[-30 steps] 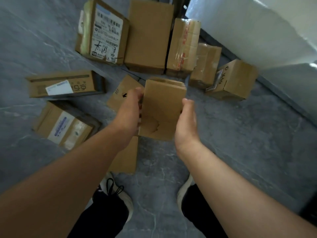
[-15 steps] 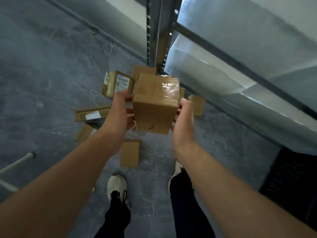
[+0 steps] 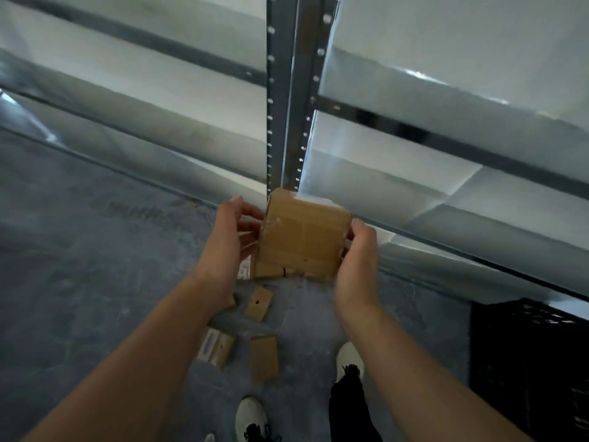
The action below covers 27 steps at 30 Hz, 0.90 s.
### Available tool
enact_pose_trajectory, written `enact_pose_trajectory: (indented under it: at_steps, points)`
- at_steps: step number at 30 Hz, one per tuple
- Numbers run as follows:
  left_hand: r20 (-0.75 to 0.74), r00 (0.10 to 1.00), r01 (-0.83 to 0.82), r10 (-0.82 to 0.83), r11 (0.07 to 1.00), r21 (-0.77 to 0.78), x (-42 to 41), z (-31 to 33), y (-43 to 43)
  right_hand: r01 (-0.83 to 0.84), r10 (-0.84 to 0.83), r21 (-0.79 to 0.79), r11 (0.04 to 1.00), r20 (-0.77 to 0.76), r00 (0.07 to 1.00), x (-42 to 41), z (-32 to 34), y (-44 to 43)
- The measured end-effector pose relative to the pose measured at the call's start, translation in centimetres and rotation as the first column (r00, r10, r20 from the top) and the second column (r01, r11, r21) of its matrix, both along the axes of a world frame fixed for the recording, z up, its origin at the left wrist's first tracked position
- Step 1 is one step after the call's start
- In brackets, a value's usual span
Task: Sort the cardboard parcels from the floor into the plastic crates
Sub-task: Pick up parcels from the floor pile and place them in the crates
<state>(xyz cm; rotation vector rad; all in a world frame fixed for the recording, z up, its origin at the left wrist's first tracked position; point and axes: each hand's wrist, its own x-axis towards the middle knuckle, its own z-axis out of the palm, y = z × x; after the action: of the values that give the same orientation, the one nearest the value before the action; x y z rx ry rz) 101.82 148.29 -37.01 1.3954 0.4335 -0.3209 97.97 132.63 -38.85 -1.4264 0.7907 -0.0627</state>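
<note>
Across the whole upper half, a grey metal rack (image 3: 414, 129) seen from low down, with pale shelf undersides slanting away on both sides of a perforated upright (image 3: 288, 90). Below and to the left, mottled grey floor (image 3: 79, 266). At the lower right edge, under the lowest shelf, a black plastic crate (image 3: 526, 362) with a latticed wall, its contents out of sight. From the bottom corners, two bare forearms stretched forward and converging at mid-frame. Between them, well above the floor, in front of the foot of the upright and well apart from the crate, the held parcel (image 3: 302, 240): plain brown cardboard, blocky, with glossy tape over the top and a small dark mark near the lower edge. Left grip (image 3: 223, 247) grasping the left face, fingers curved against the card, thumb arched near the top-left corner. Right grip (image 3: 357, 269) clasping the right edge, fingers curled round it. Outlines of both softened by blur. Down on the floor between the forearms, three small parcels lying flat and apart from one another: a square parcel (image 3: 258, 304) nearest the hands, a labelled parcel (image 3: 216, 347) with a white sticker to its lower left, and a long parcel (image 3: 264, 357) just right of that. Lowest of all, a left shoe (image 3: 251, 416) and a right shoe (image 3: 349, 357), both white, with a dark trouser leg above the right one.
</note>
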Motion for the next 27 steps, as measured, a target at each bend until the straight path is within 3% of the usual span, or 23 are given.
enact_pose_trajectory:
  at_steps: [8,12,20,27]
  points:
    - [0.212,0.974,0.082,-0.076,0.997,-0.016,-0.8,15.9,0.5,-0.093,0.116,-0.108,0.990,0.238,0.964,-0.7,17.4,-1.5]
    - [0.305,0.951,0.055,-0.047,0.998,-0.019,-2.5,22.5,-1.0,-0.081,0.100,-0.070,0.994,0.332,0.938,-2.1,24.0,-3.1]
    - [0.420,0.907,-0.009,0.014,1.000,-0.014,-8.2,31.4,-6.6,-0.114,0.156,-0.116,0.987,0.484,0.861,-6.4,32.7,-8.9]
    - [0.550,0.835,0.036,0.003,0.998,-0.061,-13.4,39.4,-13.8,-0.102,0.162,-0.128,0.986,0.674,0.720,-11.2,40.1,-15.6]
